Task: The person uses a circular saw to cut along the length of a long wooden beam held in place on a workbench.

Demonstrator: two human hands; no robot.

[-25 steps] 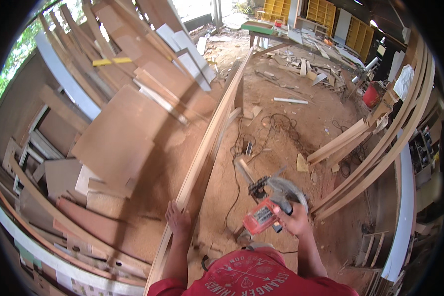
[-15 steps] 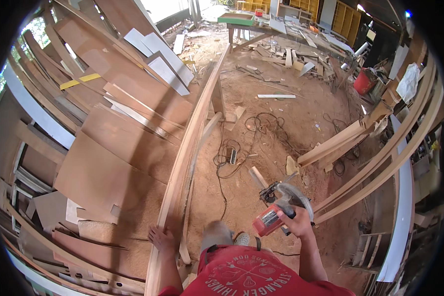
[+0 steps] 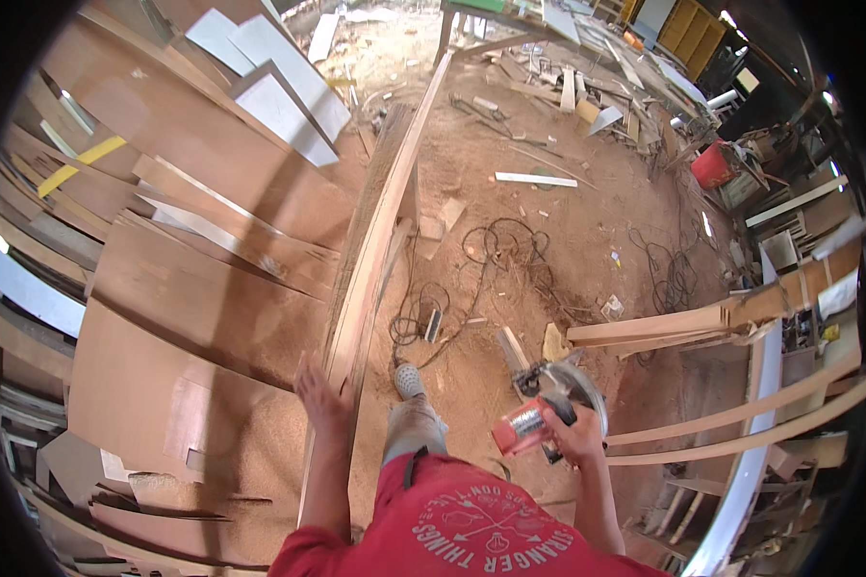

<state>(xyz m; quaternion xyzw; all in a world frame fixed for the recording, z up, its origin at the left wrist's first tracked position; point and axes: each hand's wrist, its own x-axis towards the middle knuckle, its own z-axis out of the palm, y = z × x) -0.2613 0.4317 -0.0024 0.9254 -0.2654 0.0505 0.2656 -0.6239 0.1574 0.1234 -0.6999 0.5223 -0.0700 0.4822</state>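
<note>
My right hand [image 3: 575, 435] is wrapped round the handle of a red circular saw [image 3: 522, 428], held off the ground at my right side. The saw's rounded metal guard faces away to the right. On my left a long wooden plank [image 3: 383, 226] stretches away from me, raised above the floor. My left hand [image 3: 324, 392] is at the plank's left edge, fingers stretched out and thumb over the wood. Whether its palm presses on the plank, I cannot tell.
Large brown sheets [image 3: 178, 375] lie to the left. Black cables [image 3: 496, 245] coil on the dusty floor ahead, near a short wood piece [image 3: 513, 348]. Long beams [image 3: 645, 330] jut in from the right. Scrap wood [image 3: 587, 106] and a red bucket [image 3: 712, 165] are farther off.
My left hand has moved forward along the plank, its fingers now straighter. One foot has stepped ahead beside the plank. The saw stays in my right hand, and the view has shifted forward.
</note>
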